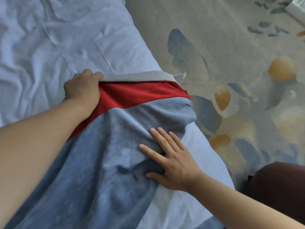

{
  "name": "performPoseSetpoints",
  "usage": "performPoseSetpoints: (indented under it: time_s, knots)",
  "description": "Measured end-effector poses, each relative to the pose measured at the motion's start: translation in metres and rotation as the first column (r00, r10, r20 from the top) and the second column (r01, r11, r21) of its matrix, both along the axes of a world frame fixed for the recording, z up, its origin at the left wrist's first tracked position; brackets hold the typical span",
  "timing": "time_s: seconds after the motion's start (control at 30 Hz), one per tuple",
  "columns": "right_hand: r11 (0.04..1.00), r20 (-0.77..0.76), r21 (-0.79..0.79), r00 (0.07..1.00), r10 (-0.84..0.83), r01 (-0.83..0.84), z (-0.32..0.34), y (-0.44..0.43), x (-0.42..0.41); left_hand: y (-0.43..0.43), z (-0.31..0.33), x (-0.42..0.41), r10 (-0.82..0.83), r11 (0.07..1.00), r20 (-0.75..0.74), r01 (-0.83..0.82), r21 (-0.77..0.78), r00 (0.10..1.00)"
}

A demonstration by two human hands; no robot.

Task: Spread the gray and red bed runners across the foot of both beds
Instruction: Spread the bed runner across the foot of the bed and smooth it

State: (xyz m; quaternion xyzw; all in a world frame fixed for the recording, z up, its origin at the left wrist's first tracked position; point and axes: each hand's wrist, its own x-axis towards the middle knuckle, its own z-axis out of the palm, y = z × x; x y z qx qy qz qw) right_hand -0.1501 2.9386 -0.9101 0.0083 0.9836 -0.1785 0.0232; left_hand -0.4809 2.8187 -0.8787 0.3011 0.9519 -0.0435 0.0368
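Note:
A gray and red bed runner (105,156) lies rumpled across the near part of a bed with a white sheet (49,40). Its red band (135,95) runs along the far edge, with a pale underside folded up behind it. My left hand (82,88) is shut on that far edge where the red band meets the fold. My right hand (170,161) rests flat on the gray cloth with fingers spread, near the bed's right side. The runner's end drapes over the bed's right edge.
A beige carpet (231,47) with blue and orange leaf shapes covers the floor to the right of the bed. A dark brown object (279,185) stands at the lower right by the bed. A white object (297,9) shows at the top right corner.

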Motion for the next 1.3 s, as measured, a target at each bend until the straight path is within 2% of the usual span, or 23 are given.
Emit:
performPoseSetpoints:
  time_s: [0.07, 0.13, 0.2, 0.27, 0.3, 0.37, 0.43, 0.5, 0.57, 0.63, 0.77, 0.83, 0.9, 1.07, 1.13, 1.3]
  knots:
    - [0.997, -0.013, 0.020, 0.997, -0.076, 0.076, -0.001, -0.004, 0.006, 0.008, 0.001, 0.026, -0.004, 0.999, 0.018, 0.003, 0.050, 1.000]
    - [0.976, 0.017, 0.011, 0.976, -0.219, 0.219, -0.001, -0.011, 0.013, 0.010, 0.003, 0.072, -0.149, 0.975, -0.003, 0.148, 0.163, 0.989]
    - [0.932, 0.087, -0.023, 0.930, -0.358, 0.362, 0.001, -0.017, 0.020, 0.001, 0.005, 0.132, -0.355, 0.888, 0.016, 0.331, 0.320, 0.935]
    - [0.899, 0.121, -0.028, 0.894, -0.432, 0.438, 0.000, -0.019, 0.027, -0.022, 0.004, 0.201, -0.523, 0.782, 0.078, 0.441, 0.442, 0.849]
    - [0.875, 0.142, -0.027, 0.868, -0.475, 0.483, 0.001, -0.019, 0.031, -0.037, 0.003, 0.235, -0.577, 0.758, 0.122, 0.474, 0.448, 0.808]
    - [0.787, 0.240, -0.019, 0.768, -0.595, 0.616, 0.002, -0.014, 0.034, -0.060, -0.002, 0.288, -0.632, 0.760, 0.206, 0.546, 0.352, 0.747]
    - [0.734, 0.338, 0.014, 0.688, -0.643, 0.679, 0.003, -0.009, 0.033, -0.069, -0.009, 0.316, -0.593, 0.805, 0.284, 0.553, 0.213, 0.754]
    - [0.786, 0.348, 0.015, 0.734, -0.583, 0.618, 0.005, -0.004, 0.030, -0.062, -0.014, 0.314, -0.515, 0.857, 0.286, 0.495, 0.142, 0.808]
    - [0.865, 0.323, 0.008, 0.817, -0.477, 0.502, 0.008, 0.001, 0.025, -0.049, -0.020, 0.297, -0.457, 0.889, 0.269, 0.430, 0.155, 0.848]
    - [0.901, 0.279, 0.017, 0.863, -0.420, 0.433, 0.015, 0.005, 0.016, -0.037, -0.022, 0.280, -0.425, 0.902, 0.227, 0.389, 0.187, 0.876]
    - [0.940, 0.178, 0.169, 0.929, -0.324, 0.296, 0.022, 0.020, -0.019, -0.030, -0.021, 0.241, -0.376, 0.902, 0.100, 0.338, 0.269, 0.921]
    - [0.936, 0.109, 0.243, 0.951, -0.288, 0.256, 0.023, 0.031, -0.046, -0.031, -0.015, 0.218, -0.318, 0.919, 0.128, 0.273, 0.283, 0.939]
    - [0.929, 0.037, 0.285, 0.966, -0.256, 0.235, 0.023, 0.041, -0.076, -0.032, -0.011, 0.197, -0.274, 0.945, 0.159, 0.235, 0.230, 0.949]
    - [0.967, 0.102, 0.194, 0.977, -0.187, 0.164, 0.012, 0.029, -0.117, -0.046, -0.024, 0.154, -0.053, 0.997, 0.387, 0.024, 0.079, 0.920]
    - [0.969, 0.084, 0.167, 0.976, -0.200, 0.184, 0.011, 0.021, -0.113, -0.052, -0.029, 0.151, -0.061, 0.998, 0.383, 0.052, 0.035, 0.922]
    - [0.968, -0.071, 0.170, 0.982, -0.173, 0.183, 0.008, 0.025, -0.104, -0.042, -0.027, 0.174, -0.085, 0.996, 0.292, 0.082, 0.024, 0.953]
